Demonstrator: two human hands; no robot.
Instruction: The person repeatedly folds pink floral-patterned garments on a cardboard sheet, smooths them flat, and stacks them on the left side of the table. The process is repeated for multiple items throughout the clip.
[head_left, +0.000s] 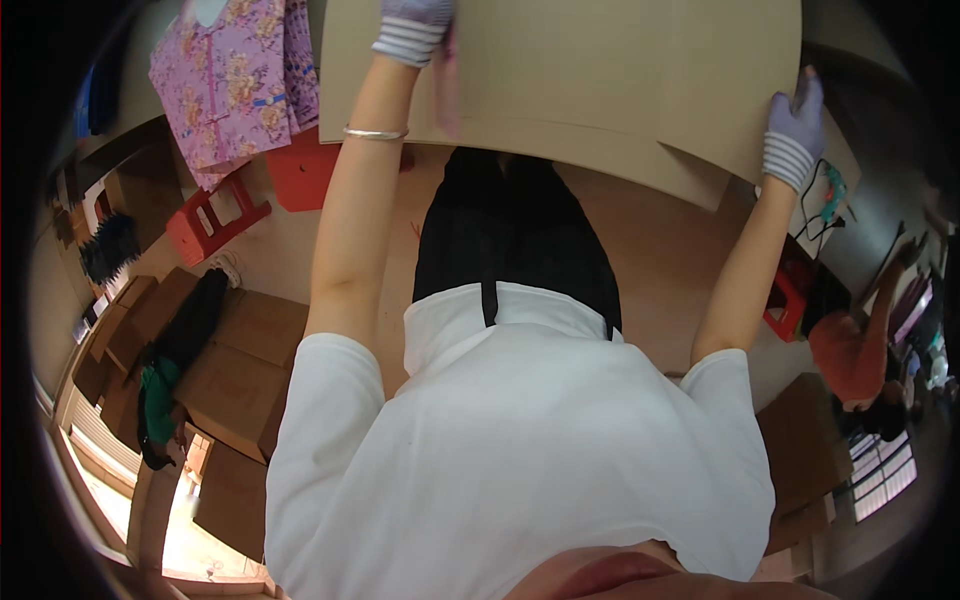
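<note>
A large beige sheet, like card or board (560,75), spreads across the top of the view, its near edge above my black trousers. A slit or fold lifts a flap at its near right. My left hand (415,22), in a lilac glove with white-striped cuff, is over its left part; the top edge cuts off the fingers. A blurred pink strip (447,90) hangs beside that wrist. My right hand (795,130), gloved alike, is at the sheet's right edge with thumb and a finger spread apart; the other fingers are not clear.
A pink floral garment (225,85) lies left of the sheet, above red stools (215,220). Brown cartons (235,385) stand at left by a person in green (160,395). A person in orange (850,350) is at right, near a teal item with dark cords (832,190).
</note>
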